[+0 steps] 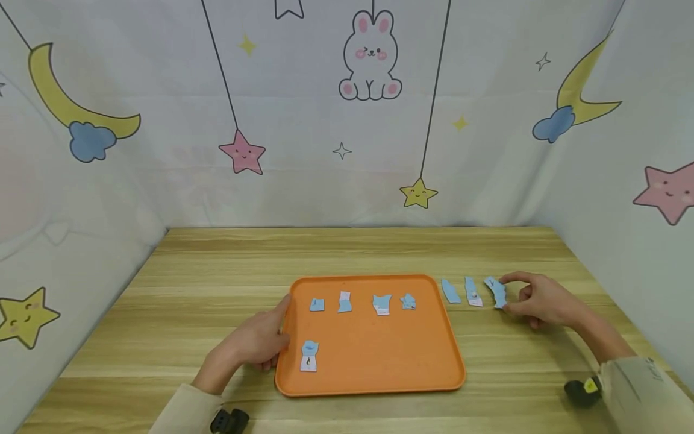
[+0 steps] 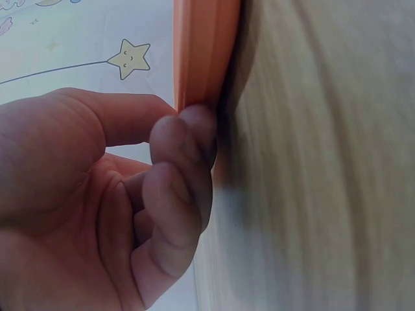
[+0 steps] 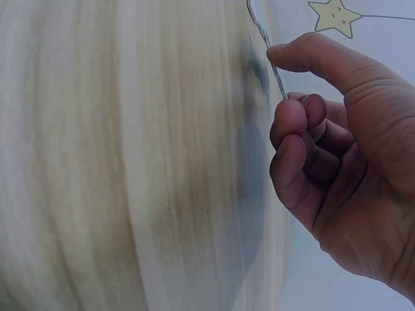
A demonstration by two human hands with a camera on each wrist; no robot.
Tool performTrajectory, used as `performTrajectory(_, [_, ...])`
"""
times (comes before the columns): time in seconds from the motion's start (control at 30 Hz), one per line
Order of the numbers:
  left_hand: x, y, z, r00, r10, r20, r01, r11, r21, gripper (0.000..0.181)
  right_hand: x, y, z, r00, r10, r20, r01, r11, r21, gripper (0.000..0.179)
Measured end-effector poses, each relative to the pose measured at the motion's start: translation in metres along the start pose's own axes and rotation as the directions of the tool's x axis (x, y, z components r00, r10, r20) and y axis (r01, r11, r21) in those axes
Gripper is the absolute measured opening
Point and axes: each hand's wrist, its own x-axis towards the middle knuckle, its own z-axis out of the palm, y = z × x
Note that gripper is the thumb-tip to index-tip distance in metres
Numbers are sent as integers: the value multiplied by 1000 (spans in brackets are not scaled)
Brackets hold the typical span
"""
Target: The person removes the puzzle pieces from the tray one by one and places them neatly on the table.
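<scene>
Right-hand grip (image 1: 544,300) pinches blue scrap (image 1: 497,293) between thumb and finger | scrap is right of orange tray (image 1: 379,355), at right of worktop (image 1: 217,259) | likely light, thin, easily torn; best taken by its edges | left-hand grip (image 1: 261,337) holds tray's left edge

No words or numbers can be read. Dark, letter-like marks on the beige cloth sleeve at the right (image 1: 642,392) are too blurred to make out. Too small to read are marks on the near-left torn blue-and-white paper piece (image 1: 309,357) on the orange rectangular tray (image 1: 379,355), and on the middle of 3 torn blue paper pieces (image 1: 470,289) right of it.
</scene>
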Motion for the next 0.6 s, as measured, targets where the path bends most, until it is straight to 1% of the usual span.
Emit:
performTrajectory(0.27, [0,0,0,1000,-5,0,5,1000,3,83,3,2,-1,1000,14,4,-14,1000,-8,69])
performTrajectory(0.6, [1,0,1,1000,-2,-10,2,1000,10,83,10,3,0,1000,13,-1,-13,998,-57,67])
